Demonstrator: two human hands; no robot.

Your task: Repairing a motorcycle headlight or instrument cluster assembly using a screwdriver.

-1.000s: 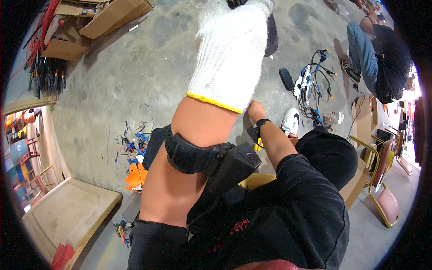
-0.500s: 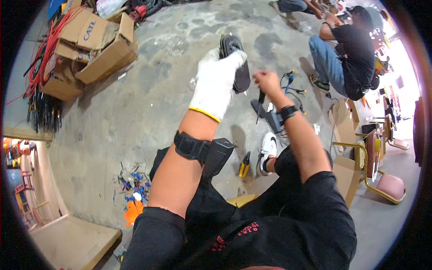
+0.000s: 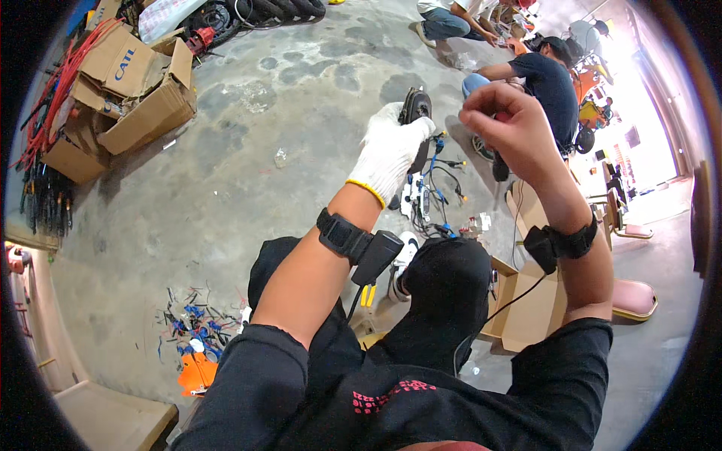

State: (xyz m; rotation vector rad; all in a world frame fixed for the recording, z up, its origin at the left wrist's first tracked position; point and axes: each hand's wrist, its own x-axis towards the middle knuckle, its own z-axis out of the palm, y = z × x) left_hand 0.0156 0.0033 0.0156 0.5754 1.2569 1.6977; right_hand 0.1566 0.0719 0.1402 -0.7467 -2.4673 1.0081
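My left hand [image 3: 391, 148], in a white knit glove with a yellow cuff edge, is wrapped round a long black rounded piece [image 3: 417, 107]. Its kind does not show, and part of it is hidden by the glove. My right hand [image 3: 515, 131] is bare and raised to the right, fingers curled in toward the thumb. A bit of red shows inside the curl, but I cannot make out what it is. Beyond the gloved hand, blue and black cables [image 3: 442, 184] and a white piece [image 3: 408, 197] lie on the floor.
Yellow-handled pliers [image 3: 368, 295] lie by my white shoe [image 3: 404, 259]. Cut wire scraps [image 3: 197, 319] and an orange piece [image 3: 197, 373] are at left. Cardboard boxes [image 3: 147, 113] stand far left, an open carton [image 3: 530, 304] at right. Two people crouch at far right.
My right hand has risen and moved right, away from the black piece. My left hand has shifted right and nearer, still holding that piece. The view has turned slightly.
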